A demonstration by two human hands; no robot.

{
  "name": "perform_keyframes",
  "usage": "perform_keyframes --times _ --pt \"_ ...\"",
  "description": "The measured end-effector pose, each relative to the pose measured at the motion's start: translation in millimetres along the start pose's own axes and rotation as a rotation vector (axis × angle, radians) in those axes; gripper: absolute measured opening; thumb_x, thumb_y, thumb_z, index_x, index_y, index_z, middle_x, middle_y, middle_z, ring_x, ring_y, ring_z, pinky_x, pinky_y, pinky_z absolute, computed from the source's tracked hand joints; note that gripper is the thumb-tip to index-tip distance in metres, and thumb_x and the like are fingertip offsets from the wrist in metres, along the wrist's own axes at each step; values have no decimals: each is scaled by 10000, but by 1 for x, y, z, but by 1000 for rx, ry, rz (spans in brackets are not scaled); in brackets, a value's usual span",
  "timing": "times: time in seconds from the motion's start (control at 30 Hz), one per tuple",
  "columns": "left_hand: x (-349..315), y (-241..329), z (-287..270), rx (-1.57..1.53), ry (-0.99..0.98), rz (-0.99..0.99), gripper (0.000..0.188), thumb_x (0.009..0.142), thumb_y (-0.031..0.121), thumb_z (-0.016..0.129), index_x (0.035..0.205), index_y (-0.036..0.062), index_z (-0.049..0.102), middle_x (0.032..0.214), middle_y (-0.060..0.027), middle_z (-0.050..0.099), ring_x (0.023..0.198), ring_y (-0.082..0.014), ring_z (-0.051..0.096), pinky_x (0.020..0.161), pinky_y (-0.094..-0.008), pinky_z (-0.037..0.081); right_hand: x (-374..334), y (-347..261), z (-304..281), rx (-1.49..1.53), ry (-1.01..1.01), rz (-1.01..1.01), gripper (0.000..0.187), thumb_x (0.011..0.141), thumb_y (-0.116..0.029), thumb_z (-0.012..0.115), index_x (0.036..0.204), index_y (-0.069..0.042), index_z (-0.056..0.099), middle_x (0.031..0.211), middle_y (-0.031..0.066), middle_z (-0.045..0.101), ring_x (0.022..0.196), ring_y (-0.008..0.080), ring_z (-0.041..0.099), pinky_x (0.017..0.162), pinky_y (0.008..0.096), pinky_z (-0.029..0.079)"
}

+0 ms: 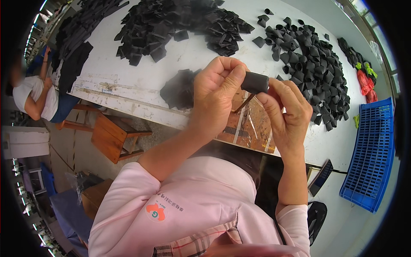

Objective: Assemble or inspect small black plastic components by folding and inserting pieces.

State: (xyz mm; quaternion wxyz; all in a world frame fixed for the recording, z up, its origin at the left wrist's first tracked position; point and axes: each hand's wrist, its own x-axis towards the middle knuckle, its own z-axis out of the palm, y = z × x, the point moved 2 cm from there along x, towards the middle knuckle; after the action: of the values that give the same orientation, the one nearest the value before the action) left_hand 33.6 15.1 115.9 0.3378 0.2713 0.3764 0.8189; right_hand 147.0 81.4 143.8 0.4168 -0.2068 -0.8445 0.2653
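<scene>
A person's left hand and right hand pinch opposite ends of a small black fabric tube above a white worktable; heaped black tubes look finished, flat black fabric pieces apparently remaining.

The held piece looks like matt cloth, the crate plastic, the stool smooth wood.

Production workshop, indicated by long white tabletop, bulk heaps of flat black pieces, pile of short black tubes, blue slotted plastic crate, wooden stool, co-worker seated at left.
</scene>
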Motion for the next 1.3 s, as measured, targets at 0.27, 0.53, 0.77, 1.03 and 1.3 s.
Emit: perform_keyframes --times 0.27,0.53,0.77,1.03,1.3 --pt "-4 -7 -3 -4 -36 30 91 884 98 483 898 10 502 820 2 524 737 -26 458 669 -158 382 -7 9 15 -90 116 -125 70 727 -37 631 734 -19 564 598 61 483 490 189 461 431 283 361" --pt "-4 1 2 -36 -85 4 141 905 126 435 956 2 479 895 -51 541 807 -71 491 739 -207 404 -3 7 -2 174 70 72 116 800 -91 589 731 -7 548 606 26 521 479 118 449 434 235 349" --pt "-30 8 5 415 -217 200 272 800 -34 513 1062 -50 443 973 -119 548 883 -117 518 801 -239 420 -35 5 3 1267 77 764 188 867 -175 520 776 -21 576 637 48 581 504 95 519 453 197 422" --pt "-38 -8 4 494 -75 162 58 742 -24 577 779 -4 537 712 -54 577 548 -80 541 499 -202 439 -60 9 11 1242 -142 936 245 882 -227 494 796 -15 582 638 39 575 511 94 521 463 202 424" --pt "-47 -6 3 769 -215 238 72 730 -18 604 752 3 539 641 -27 571 544 -59 529 471 -190 414 -63 9 1 313 71 247 116 718 16 628 806 -1 554 695 64 528 566 118 486 476 226 393"
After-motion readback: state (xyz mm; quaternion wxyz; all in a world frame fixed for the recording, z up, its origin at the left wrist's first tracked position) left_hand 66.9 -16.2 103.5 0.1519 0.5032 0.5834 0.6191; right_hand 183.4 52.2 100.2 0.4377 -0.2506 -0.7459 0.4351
